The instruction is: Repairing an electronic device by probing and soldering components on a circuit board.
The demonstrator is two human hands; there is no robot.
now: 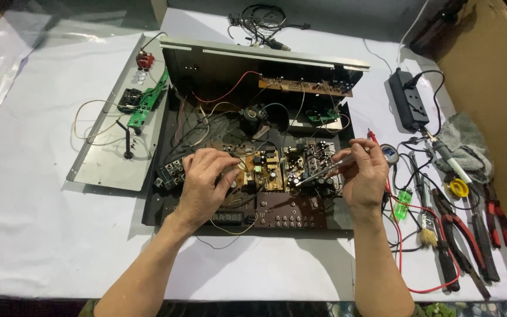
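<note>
1. While both forearms reach in from the bottom edge, the left hand (205, 181) rests with bent fingers on the brown circuit board (259, 170) inside the open black chassis (165, 199); its fingertips press down among the parts and wires, and whether they pinch anything cannot be told.
2. The right hand (364, 175) is closed around a slim metal tool (324, 170), thumb and fingers pinching its shaft; the tip points left and down onto the second board (309, 161), the one crowded with dark capacitors.
3. The chassis acts as the container here: it holds the two boards side by side at its centre, a dark round component (254, 114) behind them, a narrow brown board (305, 86) along the raised rear wall, a small green board (323, 116) near that wall, and loose red, black and white wires crossing between them.
4. A dark front strip (291, 212) with a row of small buttons lies along the near edge of the chassis.
5. To the left, one grey metal panel (110, 158) lies flat on the white table cover (42, 223), carrying one long green board (148, 100) and a red connector block (144, 59).
6. To the right lie one black power strip (407, 100), one grey cloth (467, 144), one soldering iron (450, 158), one small brush (426, 226) and at least two red-handled pliers (462, 235), all beside the chassis.
7. One tangle of black cables (265, 20) sits beyond the chassis.
</note>
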